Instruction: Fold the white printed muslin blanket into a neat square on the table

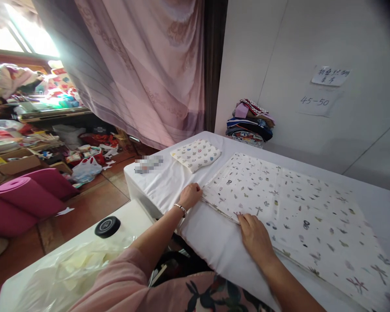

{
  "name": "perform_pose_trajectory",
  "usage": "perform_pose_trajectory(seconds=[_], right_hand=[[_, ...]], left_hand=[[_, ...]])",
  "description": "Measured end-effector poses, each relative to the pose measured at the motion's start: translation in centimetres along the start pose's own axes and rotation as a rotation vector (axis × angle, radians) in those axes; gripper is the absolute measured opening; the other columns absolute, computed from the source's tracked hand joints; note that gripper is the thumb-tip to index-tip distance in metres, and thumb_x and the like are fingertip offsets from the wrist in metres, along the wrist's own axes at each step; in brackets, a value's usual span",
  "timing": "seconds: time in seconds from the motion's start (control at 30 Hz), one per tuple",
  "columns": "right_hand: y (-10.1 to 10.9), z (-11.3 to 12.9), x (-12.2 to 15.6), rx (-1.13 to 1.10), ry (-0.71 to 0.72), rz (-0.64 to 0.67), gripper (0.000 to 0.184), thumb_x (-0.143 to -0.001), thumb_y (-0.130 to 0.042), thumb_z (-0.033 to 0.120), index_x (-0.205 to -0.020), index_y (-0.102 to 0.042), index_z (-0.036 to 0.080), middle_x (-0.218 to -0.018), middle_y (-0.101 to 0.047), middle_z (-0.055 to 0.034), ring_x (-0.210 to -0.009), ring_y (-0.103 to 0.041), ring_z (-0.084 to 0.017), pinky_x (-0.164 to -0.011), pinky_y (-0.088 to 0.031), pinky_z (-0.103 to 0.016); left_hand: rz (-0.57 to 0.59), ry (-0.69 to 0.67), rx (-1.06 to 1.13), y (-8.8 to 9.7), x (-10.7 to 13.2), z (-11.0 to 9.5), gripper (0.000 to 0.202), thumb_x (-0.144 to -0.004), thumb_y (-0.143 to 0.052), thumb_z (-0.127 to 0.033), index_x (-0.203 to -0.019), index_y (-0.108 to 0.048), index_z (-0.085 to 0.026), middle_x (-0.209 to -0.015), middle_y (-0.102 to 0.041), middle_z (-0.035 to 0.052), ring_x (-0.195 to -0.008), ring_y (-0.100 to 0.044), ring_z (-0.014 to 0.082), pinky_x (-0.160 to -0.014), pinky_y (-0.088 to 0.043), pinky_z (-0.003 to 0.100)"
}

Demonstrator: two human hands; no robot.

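Observation:
A large white cloth (pixel 289 203) printed with small palm trees and leaves lies flat in layers on the white-covered table (pixel 211 240). My left hand (pixel 190 196), with a bracelet at the wrist, has its fingers closed at the cloth's near left corner. Along the near edge, my right hand (pixel 255 234) pinches the fabric between thumb and fingers. A smaller folded cloth (pixel 196 154) with grey mushroom-like prints rests beyond my left hand, apart from it.
A blurred-out item (pixel 148 164) sits at the table's left end. A side table holds a black round lid (pixel 107 226) and a clear plastic bag (pixel 81 268). Folded fabrics (pixel 250 121) are stacked by the wall. Pink rolled mats (pixel 29 195) lie on the floor, below a curtain (pixel 143 65).

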State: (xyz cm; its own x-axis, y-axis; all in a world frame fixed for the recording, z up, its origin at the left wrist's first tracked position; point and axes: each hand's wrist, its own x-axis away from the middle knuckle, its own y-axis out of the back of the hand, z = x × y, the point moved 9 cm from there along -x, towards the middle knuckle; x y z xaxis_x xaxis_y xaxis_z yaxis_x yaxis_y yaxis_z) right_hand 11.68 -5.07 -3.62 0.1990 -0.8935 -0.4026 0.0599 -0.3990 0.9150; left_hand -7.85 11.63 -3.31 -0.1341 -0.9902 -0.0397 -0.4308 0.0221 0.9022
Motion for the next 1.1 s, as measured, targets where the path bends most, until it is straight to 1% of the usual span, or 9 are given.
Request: perform_pose_trajectory(seconds=[0.17,0.3,0.43,0.57,0.7,0.77,0.93,1.03,1.1], right_hand=[[0.1,-0.1,0.0,-0.002,-0.005,-0.024,0.027,-0.085,-0.042,0.009,-0.108,-0.055,0.016,-0.093,-0.056,-0.0071,-0.084,-0.051,-0.019,-0.07,-0.04,-0.03],[0.2,-0.1,0.0,-0.012,0.003,-0.035,0.028,-0.086,-0.04,0.009,-0.108,-0.055,0.017,-0.092,-0.056,-0.007,-0.083,-0.05,-0.018,-0.07,-0.04,-0.029],[0.3,0.2,0.0,-0.006,0.012,-0.039,0.031,-0.085,-0.038,0.005,-0.109,-0.054,0.015,-0.091,-0.055,-0.0071,-0.081,-0.049,-0.018,-0.067,-0.04,-0.029],[0.7,0.3,-0.1,-0.019,0.007,-0.074,0.031,-0.084,-0.038,0.003,-0.107,-0.054,0.016,-0.088,-0.055,-0.0065,-0.079,-0.05,-0.018,-0.066,-0.04,-0.028],[1.0,0.5,0.1,-0.057,0.01,-0.098,0.032,-0.083,-0.037,0.001,-0.104,-0.056,0.015,-0.087,-0.055,-0.0064,-0.078,-0.05,-0.017,-0.066,-0.039,-0.028],[1.1,0.7,0.3,-0.082,0.015,-0.103,0.031,-0.084,-0.036,0.001,-0.101,-0.057,0.016,-0.085,-0.055,-0.0056,-0.075,-0.05,-0.017,-0.065,-0.039,-0.028],[0.7,1.0,0.6,-0.093,0.011,-0.076,0.027,-0.083,-0.041,0.003,-0.098,-0.058,0.018,-0.085,-0.054,-0.0045,-0.076,-0.05,-0.017,-0.066,-0.038,-0.028],[0.7,1.2,0.6,-0.093,0.018,-0.076,0.027,-0.083,-0.041,0.002,-0.099,-0.057,0.018,-0.086,-0.054,-0.0044,-0.077,-0.05,-0.017,-0.066,-0.038,-0.028],[0.8,1.3,0.6,-0.102,0.023,-0.076,0.027,-0.083,-0.042,0.003,-0.099,-0.057,0.018,-0.085,-0.054,-0.0042,-0.076,-0.05,-0.017,-0.066,-0.038,-0.028]], left_hand=[[0.005,-0.004,-0.045,0.3,0.3,-0.4,0.02,-0.078,-0.048,-0.032,-0.088,-0.059,-0.019,-0.098,-0.061,0.0066,-0.087,-0.057,0.019,-0.071,-0.039,0.027],[0.045,-0.02,-0.074,0.1,0.3,-1.0,0.024,-0.077,-0.05,-0.038,-0.084,-0.059,-0.018,-0.097,-0.061,0.0087,-0.091,-0.056,0.0219,-0.075,-0.039,0.029],[0.067,-0.043,-0.063,-0.2,0.0,-1.7,0.017,-0.074,-0.051,-0.031,-0.08,-0.057,-0.017,-0.093,-0.062,0.01,-0.089,-0.056,0.023,-0.073,-0.038,0.029],[0.063,-0.041,-0.006,-0.2,-0.3,-1.9,0.009,-0.069,-0.052,-0.023,-0.076,-0.054,-0.017,-0.084,-0.063,0.0087,-0.08,-0.057,0.0216,-0.065,-0.037,0.028],[0.062,0.001,0.099,0.1,-0.6,-1.0,0.007,-0.071,-0.051,-0.024,-0.075,-0.051,-0.018,-0.073,-0.062,0.0033,-0.067,-0.056,0.0159,-0.053,-0.035,0.024],[0.054,0.025,0.155,0.3,-0.8,-0.2,0.009,-0.073,-0.049,-0.025,-0.079,-0.05,-0.018,-0.071,-0.061,0.001,-0.064,-0.055,0.0133,-0.051,-0.035,0.022],[0.04,0.046,0.217,0.4,-0.4,1.1,0.017,-0.071,-0.052,-0.022,-0.088,-0.05,-0.017,-0.075,-0.06,0.0004,-0.064,-0.055,0.0122,-0.053,-0.036,0.021],[0.018,0.024,0.209,0.7,0.3,0.8,0.018,-0.072,-0.049,-0.019,-0.09,-0.049,-0.018,-0.079,-0.06,0.002,-0.069,-0.056,0.0138,-0.056,-0.036,0.023],[-0.003,-0.01,0.129,0.9,0.8,0.2,0.019,-0.074,-0.046,-0.019,-0.093,-0.048,-0.019,-0.081,-0.061,0.003,-0.072,-0.057,0.0159,-0.058,-0.035,0.024]])
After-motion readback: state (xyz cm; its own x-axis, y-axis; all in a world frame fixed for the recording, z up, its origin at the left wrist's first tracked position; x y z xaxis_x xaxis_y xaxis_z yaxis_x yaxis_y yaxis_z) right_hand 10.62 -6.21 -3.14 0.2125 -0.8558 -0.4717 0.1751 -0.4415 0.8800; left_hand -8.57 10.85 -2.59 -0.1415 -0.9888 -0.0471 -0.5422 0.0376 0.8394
